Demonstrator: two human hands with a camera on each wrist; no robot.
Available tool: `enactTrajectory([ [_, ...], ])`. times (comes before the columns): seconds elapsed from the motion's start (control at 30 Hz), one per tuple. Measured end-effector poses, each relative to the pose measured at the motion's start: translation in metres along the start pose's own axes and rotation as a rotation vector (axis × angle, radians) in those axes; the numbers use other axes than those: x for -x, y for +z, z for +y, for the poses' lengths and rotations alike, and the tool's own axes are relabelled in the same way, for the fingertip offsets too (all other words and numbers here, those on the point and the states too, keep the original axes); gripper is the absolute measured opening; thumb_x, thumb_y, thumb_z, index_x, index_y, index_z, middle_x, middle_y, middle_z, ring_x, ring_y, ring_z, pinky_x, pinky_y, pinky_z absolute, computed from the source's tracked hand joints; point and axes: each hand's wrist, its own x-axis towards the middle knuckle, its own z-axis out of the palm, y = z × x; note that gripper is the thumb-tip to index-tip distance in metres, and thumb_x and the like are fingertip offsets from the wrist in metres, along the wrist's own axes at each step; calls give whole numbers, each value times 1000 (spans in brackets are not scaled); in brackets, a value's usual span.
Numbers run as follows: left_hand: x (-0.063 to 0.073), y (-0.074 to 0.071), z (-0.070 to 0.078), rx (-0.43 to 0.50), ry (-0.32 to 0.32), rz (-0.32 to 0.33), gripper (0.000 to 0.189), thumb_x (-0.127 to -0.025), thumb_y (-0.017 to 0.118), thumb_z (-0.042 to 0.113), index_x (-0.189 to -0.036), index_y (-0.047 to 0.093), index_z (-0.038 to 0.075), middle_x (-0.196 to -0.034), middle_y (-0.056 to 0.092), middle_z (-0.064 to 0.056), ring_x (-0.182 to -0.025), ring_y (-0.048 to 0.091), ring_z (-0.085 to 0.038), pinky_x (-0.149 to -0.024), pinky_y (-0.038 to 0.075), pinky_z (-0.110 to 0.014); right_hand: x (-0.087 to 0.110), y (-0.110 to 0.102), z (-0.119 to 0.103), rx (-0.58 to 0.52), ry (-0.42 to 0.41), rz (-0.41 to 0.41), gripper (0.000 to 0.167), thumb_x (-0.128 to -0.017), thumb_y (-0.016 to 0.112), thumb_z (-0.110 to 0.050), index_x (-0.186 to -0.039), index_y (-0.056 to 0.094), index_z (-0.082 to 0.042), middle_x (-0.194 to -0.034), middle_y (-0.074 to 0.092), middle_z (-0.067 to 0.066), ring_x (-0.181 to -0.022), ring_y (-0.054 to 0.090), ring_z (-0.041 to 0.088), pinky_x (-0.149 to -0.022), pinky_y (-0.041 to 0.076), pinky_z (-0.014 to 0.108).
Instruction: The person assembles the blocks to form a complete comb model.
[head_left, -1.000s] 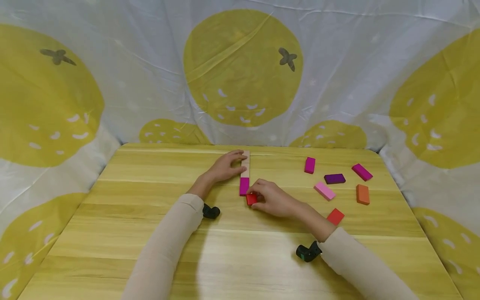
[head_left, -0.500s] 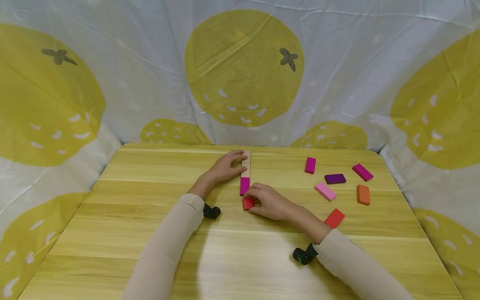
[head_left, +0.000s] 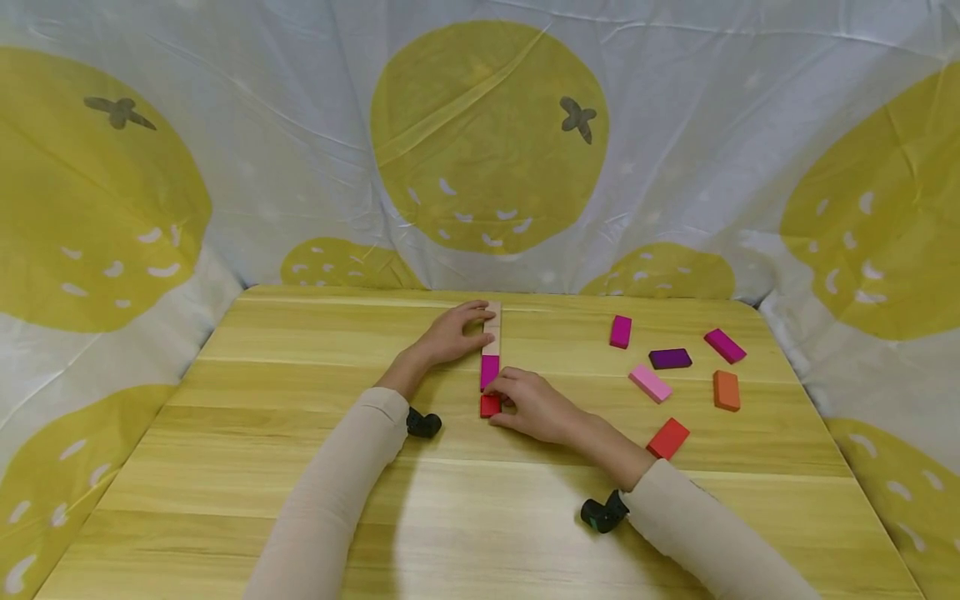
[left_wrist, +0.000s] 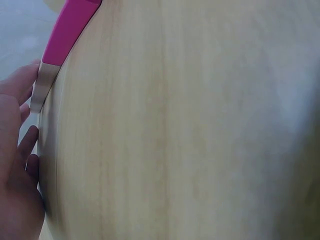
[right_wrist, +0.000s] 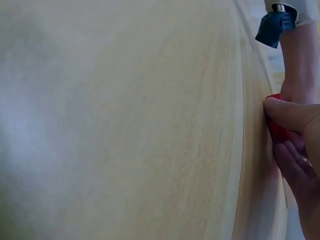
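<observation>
In the head view, plain wooden blocks (head_left: 492, 342) and a magenta block (head_left: 490, 370) lie end to end in a row running toward me. My left hand (head_left: 447, 335) rests its fingertips on the plain blocks from the left. At the row's near end, my right hand (head_left: 538, 406) pinches a red block (head_left: 489, 407) between thumb and fingers; the hand covers its right part. The right wrist view shows the thumb pressed on the red block (right_wrist: 278, 127). In the left wrist view, fingers of the left hand (left_wrist: 17, 170) touch the plain block (left_wrist: 46, 84).
Right of the row lie loose blocks: magenta (head_left: 620, 332), purple (head_left: 671, 358), pink (head_left: 650, 383), another magenta (head_left: 725, 346), orange (head_left: 726, 390) and red (head_left: 668, 437). A patterned curtain (head_left: 675, 150) hangs along the far edge of the wooden table (head_left: 262, 417).
My right hand has carried the red block left and slightly nearer, from beside the magenta block's near end to in line with the row. The left hand has stayed in place.
</observation>
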Motion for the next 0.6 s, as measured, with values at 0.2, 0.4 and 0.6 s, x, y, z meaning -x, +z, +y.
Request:
enactTrajectory([
  [0.2, 0, -1, 1, -1, -3, -6, 51, -103, 66, 32, -148, 59, 9, -162, 39, -9, -150, 32, -30, -121, 26, -47, 2, -1, 0, 2, 9, 4, 33, -89, 86, -23, -113, 73, -5, -107, 64, 2, -89, 57, 14, -80, 52, 28],
  [0.4, 0, -1, 1, 7, -7, -11, 52, -102, 67, 33, -148, 59, 9, -162, 39, -9, -150, 32, -30, -121, 25, -48, 7, -2, 3, -16, -20, 35, 31, -90, 85, -22, -114, 74, -6, -108, 65, 2, -91, 59, 15, -82, 53, 29],
  [0.6, 0, 0, 0, 8, -6, -8, 52, -102, 67, 32, -148, 59, 9, -162, 39, -9, -150, 32, -30, -121, 26, -48, 12, -4, 6, -60, -38, 31, 24, -95, 78, -17, -117, 76, -8, -107, 66, 1, -92, 61, 14, -81, 53, 29],
])
